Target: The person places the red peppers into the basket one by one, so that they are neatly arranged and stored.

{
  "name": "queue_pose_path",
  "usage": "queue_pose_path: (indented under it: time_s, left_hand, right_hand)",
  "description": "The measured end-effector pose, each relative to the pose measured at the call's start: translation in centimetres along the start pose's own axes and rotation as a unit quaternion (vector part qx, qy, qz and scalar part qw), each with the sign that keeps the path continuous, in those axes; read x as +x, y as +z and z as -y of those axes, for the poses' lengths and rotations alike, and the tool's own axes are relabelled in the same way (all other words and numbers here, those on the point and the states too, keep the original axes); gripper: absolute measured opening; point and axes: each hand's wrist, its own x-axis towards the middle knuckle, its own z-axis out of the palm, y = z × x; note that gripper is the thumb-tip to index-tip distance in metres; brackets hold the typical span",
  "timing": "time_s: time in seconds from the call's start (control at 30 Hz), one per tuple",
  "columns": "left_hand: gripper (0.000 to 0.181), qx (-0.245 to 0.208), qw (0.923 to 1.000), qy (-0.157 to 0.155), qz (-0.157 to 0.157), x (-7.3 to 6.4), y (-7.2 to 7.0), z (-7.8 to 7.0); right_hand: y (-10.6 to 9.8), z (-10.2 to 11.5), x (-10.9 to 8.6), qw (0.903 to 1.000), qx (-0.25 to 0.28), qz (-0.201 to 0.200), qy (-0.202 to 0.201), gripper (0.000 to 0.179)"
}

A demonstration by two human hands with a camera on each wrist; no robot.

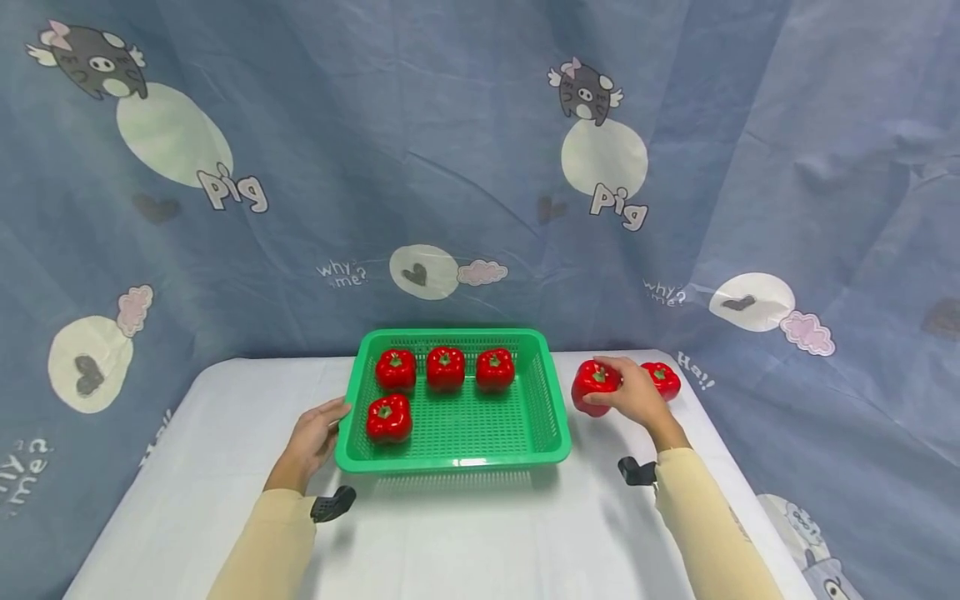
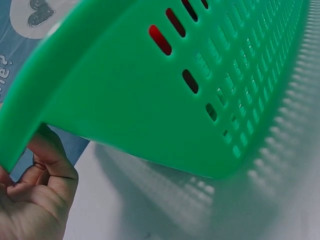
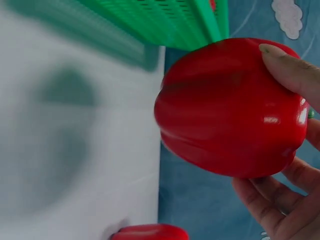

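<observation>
A green plastic basket [image 1: 457,463] with slotted sides stands on the white table, several red bell peppers inside along its back and left. My left hand [image 1: 315,437] grips the basket's left rim, fingers curled under it in the left wrist view [image 2: 42,185]. To the right of the basket, my right hand [image 1: 633,390] holds a red bell pepper [image 1: 594,385] between thumb and fingers. That pepper [image 3: 230,110] hangs above the table in the right wrist view, its shadow below. Another red bell pepper [image 1: 662,380] lies behind the right hand near the table's right edge.
The white table [image 1: 465,542] ends at a blue patterned cloth [image 1: 480,167] hanging behind and beside it. Black wrist straps [image 1: 333,504] show on both forearms. Inside the basket, bare mesh floor shows at the front right.
</observation>
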Motion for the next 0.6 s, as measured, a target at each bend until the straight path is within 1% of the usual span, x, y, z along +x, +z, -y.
queue_pose_path:
  time_s: [0.13, 0.27, 0.6]
  left_hand:
    - [0.056, 0.007, 1.0000, 0.006, 0.000, -0.1, -0.2, 0.0]
    - [0.056, 0.013, 0.9999, 0.006, -0.003, -0.1, -0.2, 0.0]
    - [0.057, 0.018, 0.9998, 0.008, -0.003, 0.1, -0.1, 0.1]
  right_hand:
    - [-0.2, 0.5, -0.1, 1.0000, 0.001, -0.001, -0.006, 0.076]
    - [-0.3, 1.1, -0.3, 0.9999, 0.000, 0.002, -0.015, 0.075]
    - [-0.8, 2.8, -0.4, 0.9997, -0.001, 0.010, -0.022, 0.075]
